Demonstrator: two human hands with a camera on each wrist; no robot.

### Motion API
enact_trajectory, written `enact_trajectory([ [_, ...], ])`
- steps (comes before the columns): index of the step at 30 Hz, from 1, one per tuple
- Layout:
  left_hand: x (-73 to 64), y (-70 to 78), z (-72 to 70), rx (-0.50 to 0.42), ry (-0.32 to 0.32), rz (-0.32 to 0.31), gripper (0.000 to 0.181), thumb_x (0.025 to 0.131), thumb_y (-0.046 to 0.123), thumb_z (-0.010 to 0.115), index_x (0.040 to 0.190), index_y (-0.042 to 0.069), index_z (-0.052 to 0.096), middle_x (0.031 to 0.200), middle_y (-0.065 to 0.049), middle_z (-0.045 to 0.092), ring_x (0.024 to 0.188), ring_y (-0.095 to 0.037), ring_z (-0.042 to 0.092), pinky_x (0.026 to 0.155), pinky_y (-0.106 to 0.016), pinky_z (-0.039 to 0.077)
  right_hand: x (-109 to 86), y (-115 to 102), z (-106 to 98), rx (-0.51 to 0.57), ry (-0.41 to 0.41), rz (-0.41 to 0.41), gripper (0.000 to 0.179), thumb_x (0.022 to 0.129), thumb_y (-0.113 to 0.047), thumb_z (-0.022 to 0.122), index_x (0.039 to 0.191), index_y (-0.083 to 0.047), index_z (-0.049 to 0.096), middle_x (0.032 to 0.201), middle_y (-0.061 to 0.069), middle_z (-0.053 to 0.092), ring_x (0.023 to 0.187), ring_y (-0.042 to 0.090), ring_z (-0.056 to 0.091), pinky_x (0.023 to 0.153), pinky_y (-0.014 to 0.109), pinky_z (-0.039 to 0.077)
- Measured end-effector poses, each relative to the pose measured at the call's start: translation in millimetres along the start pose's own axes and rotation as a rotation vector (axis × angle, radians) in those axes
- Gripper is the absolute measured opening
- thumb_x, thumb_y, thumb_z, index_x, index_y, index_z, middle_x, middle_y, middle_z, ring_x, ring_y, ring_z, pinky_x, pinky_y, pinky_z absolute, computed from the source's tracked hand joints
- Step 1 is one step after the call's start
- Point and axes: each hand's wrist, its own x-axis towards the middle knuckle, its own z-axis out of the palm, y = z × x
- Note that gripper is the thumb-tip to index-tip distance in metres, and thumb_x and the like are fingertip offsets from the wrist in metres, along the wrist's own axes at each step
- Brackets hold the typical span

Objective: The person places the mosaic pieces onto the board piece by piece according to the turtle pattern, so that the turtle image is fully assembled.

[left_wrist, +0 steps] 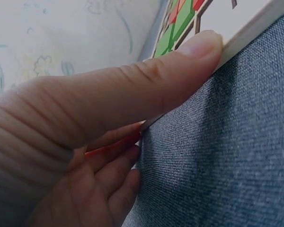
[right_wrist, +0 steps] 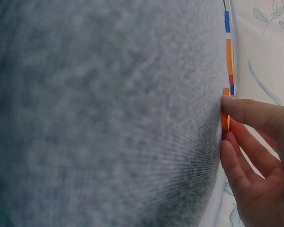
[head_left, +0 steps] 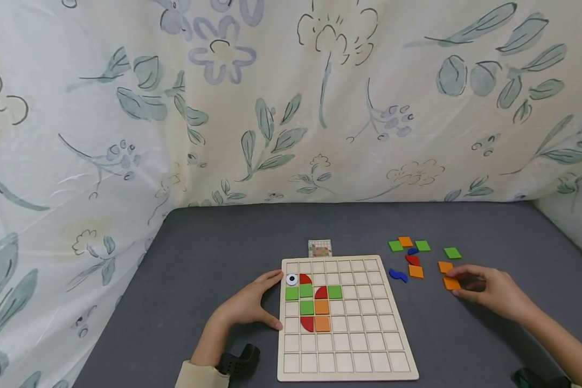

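Note:
A pale wooden grid board [head_left: 368, 345] lies on the grey table. In its upper left cells sit green squares [head_left: 306, 307], orange squares [head_left: 322, 307], red quarter-round pieces [head_left: 307, 324] and a white disc with an eye [head_left: 291, 279]. My left hand [head_left: 244, 304] is at the board's left edge, thumb and forefinger spread apart; in the left wrist view the thumb [left_wrist: 132, 92] touches the corner. To the board's right, my right hand [head_left: 492, 291] pinches an orange square tile [head_left: 451, 283] between thumb and fingers, low at the tabletop. The right wrist view shows that tile [right_wrist: 225, 123] edge-on.
Loose pieces lie right of the board: green squares [head_left: 452, 253], orange squares [head_left: 416, 271], a red piece [head_left: 411, 260], a blue wavy piece [head_left: 398, 275] and a small blue piece [head_left: 413, 251]. A small pattern card [head_left: 320, 248] lies behind the board. A flowered cloth [head_left: 291, 108] hangs beyond the table.

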Motion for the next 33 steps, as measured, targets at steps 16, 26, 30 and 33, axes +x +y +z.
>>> enact_trajectory([
  [16, -2.0, 0.1, -0.1, -0.012, -0.005, 0.010, 0.105, 0.061, 0.025, 0.087, 0.145, 0.004, 0.027, 0.150, -0.012, 0.023, 0.136, -0.034, 0.024, 0.102, -0.054, 0.028, -0.6, -18, -6, 0.012, -0.027, 0.023, 0.039, 0.069, -0.022, 0.081, 0.101, -0.006, 0.066, 0.099, 0.009, 0.066, 0.077, 0.001, 0.059, 0.068, 0.026, 0.052],
  [26, -2.4, 0.2, -0.7, -0.006, -0.009, -0.008, 0.104, 0.061, 0.026, 0.087, 0.145, 0.004, 0.028, 0.150, -0.011, 0.024, 0.136, -0.032, 0.024, 0.102, -0.053, 0.028, 4.2, -49, -4, 0.058, -0.022, -0.088, 0.033, 0.070, -0.021, 0.080, 0.100, -0.011, 0.068, 0.099, 0.005, 0.066, 0.082, -0.001, 0.059, 0.068, 0.024, 0.052],
  [30, -1.6, -0.1, -0.3, -0.006, -0.009, -0.011, 0.104, 0.061, 0.026, 0.087, 0.145, 0.006, 0.028, 0.150, -0.010, 0.024, 0.137, -0.032, 0.024, 0.102, -0.052, 0.029, 8.9, -68, 1, 0.094, -0.017, -0.142, 0.030, 0.071, -0.021, 0.080, 0.098, -0.015, 0.067, 0.096, -0.001, 0.066, 0.082, -0.002, 0.058, 0.069, 0.023, 0.052],
  [33, -1.1, -0.2, 0.0, 0.000, -0.006, -0.007, 0.104, 0.061, 0.026, 0.087, 0.145, 0.006, 0.028, 0.150, -0.010, 0.024, 0.136, -0.032, 0.024, 0.102, -0.052, 0.029, 13.5, -83, 6, 0.119, -0.012, -0.186, 0.028, 0.072, -0.021, 0.079, 0.097, -0.017, 0.067, 0.095, -0.005, 0.066, 0.084, 0.000, 0.059, 0.071, 0.026, 0.052],
])
